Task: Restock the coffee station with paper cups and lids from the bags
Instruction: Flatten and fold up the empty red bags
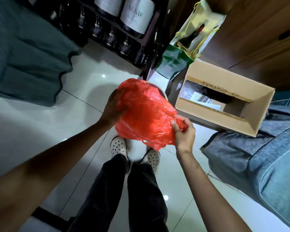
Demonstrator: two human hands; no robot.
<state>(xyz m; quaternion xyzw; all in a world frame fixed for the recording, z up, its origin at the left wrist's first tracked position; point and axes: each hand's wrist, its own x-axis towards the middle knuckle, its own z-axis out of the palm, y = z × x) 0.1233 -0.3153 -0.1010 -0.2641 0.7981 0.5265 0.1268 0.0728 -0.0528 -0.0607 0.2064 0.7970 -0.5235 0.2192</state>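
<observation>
A crumpled red plastic bag (144, 111) hangs in the air above my feet, held between both hands. My left hand (111, 109) grips its left side, fingers curled into the plastic. My right hand (182, 131) pinches the bunched lower right end of the bag. What the bag contains is hidden by the plastic. No cups or lids show.
An open cardboard box (228, 101) stands to the right on the tiled floor (40, 131). A green gift bag (191, 39) leans behind it. A dark wine rack (115, 30) fills the back. Grey bedding (258, 164) lies right, teal fabric (23, 56) left. A round tin rim (164, 96) peeks from behind the bag.
</observation>
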